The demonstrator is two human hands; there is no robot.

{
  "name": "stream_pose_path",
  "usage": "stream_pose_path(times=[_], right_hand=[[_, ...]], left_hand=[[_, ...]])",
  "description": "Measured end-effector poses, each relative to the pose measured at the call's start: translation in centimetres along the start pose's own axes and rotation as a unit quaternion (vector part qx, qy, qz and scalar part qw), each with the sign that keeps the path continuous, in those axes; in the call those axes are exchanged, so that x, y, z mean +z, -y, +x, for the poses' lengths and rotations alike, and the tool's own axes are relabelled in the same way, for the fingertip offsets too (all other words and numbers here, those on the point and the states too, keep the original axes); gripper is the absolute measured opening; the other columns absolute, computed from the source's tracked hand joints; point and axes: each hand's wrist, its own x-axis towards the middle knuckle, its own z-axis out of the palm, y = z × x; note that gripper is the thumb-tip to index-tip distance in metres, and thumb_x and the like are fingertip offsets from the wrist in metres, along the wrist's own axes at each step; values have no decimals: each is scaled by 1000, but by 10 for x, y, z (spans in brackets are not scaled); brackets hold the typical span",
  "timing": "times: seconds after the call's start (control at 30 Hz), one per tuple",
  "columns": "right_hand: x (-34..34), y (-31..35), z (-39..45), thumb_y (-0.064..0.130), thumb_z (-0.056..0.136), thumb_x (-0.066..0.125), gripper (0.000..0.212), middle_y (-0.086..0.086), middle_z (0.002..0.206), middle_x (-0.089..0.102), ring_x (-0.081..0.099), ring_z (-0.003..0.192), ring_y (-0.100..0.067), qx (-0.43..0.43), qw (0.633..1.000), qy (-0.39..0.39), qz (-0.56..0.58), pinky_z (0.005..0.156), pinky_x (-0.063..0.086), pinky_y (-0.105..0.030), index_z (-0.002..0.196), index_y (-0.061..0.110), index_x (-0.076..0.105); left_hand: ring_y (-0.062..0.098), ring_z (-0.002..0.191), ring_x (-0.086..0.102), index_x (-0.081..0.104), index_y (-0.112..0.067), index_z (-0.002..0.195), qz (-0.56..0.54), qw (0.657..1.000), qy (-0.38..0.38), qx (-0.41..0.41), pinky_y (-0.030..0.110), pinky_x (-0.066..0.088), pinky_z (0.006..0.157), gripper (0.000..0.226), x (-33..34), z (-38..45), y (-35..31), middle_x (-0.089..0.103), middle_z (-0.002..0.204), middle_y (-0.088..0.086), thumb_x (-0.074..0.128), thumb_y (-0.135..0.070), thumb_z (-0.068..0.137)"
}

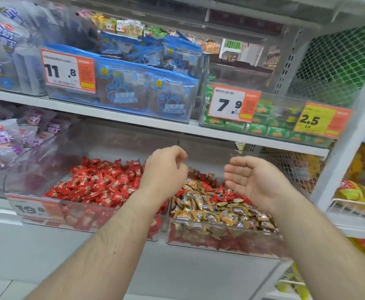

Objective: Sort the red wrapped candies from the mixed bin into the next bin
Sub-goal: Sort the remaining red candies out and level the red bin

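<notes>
Both arms are up at the lower shelf (133,267), over two clear bins that sit side by side along its front edge. The mixed bin (224,241), toward the shelf's right end, holds mostly gold-wrapped candies (209,211) with red wrapped candies (201,187) showing along its back and left side. The next bin (86,219), touching it on the left, is heaped with red ones only.

The left hand (164,172) hangs over the divide between the two bins, fingers loosely curled downward and holding nothing that I can see. The right hand (253,180) hovers above the mixed bin, palm turned inward, fingers relaxed and spread, empty.

My worry is the mix itself: the reds lie tangled among the gold wrappers, so a broad scoop would likely drag gold pieces across with them. The left bin is also piled near its rim, and anything dropped carelessly on that heap could slide over the front onto the floor
</notes>
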Motion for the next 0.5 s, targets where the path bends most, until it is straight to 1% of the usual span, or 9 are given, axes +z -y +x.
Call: stream_pose_path(times=[0.07, 0.17, 0.23, 0.27, 0.33, 0.4, 0.43, 0.47, 0.5], right_hand=[[-25, 1, -2, 15, 96, 55, 14, -12, 90, 70, 68, 77, -24, -16, 999, -43, 3, 68, 55, -34, 103, 6, 64], [-54, -2, -2, 12, 94, 57, 9, -9, 79, 67, 62, 65, -20, -40, 993, -105, -20, 63, 50, -32, 96, 7, 64], [-69, -11, 3, 9, 92, 59, 8, -11, 77, 65, 56, 62, -20, -65, 983, -148, -87, 59, 44, -32, 87, 7, 64], [-76, -18, 7, 10, 90, 61, 10, -9, 77, 66, 55, 62, -20, -87, 968, -173, -158, 60, 44, -33, 82, 9, 66], [-86, -29, 14, 16, 84, 63, 11, 2, 75, 70, 60, 68, -19, -122, 910, -212, -334, 66, 49, -35, 76, 18, 70], [-87, -34, 16, 24, 84, 63, 10, 10, 77, 70, 62, 79, -17, -122, 851, -212, -464, 69, 48, -31, 76, 25, 69], [-86, -37, 18, 27, 84, 62, 9, 10, 85, 71, 62, 85, -18, -119, 824, -206, -514, 72, 48, -30, 81, 28, 70], [-86, -39, 22, 32, 85, 61, 11, 8, 96, 71, 61, 95, -20, -124, 790, -201, -566, 79, 48, -32, 90, 31, 71], [-84, -42, 25, 38, 86, 60, 22, 4, 109, 68, 58, 105, -23, -126, 749, -193, -621, 88, 46, -34, 105, 34, 71]], left_hand=[[13, 101, 55, 67, -21, 106, 7, 999, 29, 28, 28, 45, 88, 26, 17, -2, -15, 63, 97, -11, 52, -11, 87], [14, 103, 56, 66, -23, 103, 35, 994, 89, 48, 31, 47, 89, 25, 47, -2, -27, 66, 103, -9, 50, -13, 88], [16, 105, 57, 67, -26, 102, 63, 988, 137, 43, 34, 49, 91, 26, 66, 0, -28, 67, 106, -8, 49, -14, 88], [16, 106, 58, 67, -26, 102, 80, 982, 164, 41, 34, 49, 90, 27, 75, 2, -27, 67, 107, -7, 49, -14, 88], [16, 105, 59, 68, -28, 101, 114, 972, 203, 38, 33, 50, 85, 27, 92, 5, -26, 68, 107, -7, 48, -14, 88], [17, 106, 59, 68, -30, 100, 124, 968, 213, 41, 33, 50, 85, 27, 105, 9, -26, 68, 107, -6, 48, -17, 90], [19, 108, 59, 69, -29, 104, 121, 969, 213, 44, 35, 50, 88, 27, 111, 11, -26, 68, 111, -5, 47, -18, 92], [20, 113, 57, 68, -29, 111, 126, 966, 219, 49, 36, 49, 92, 29, 116, 14, -26, 67, 117, -3, 46, -19, 95], [21, 120, 52, 65, -30, 119, 142, 959, 237, 60, 37, 45, 98, 32, 121, 15, -28, 64, 125, -3, 45, -20, 97]])
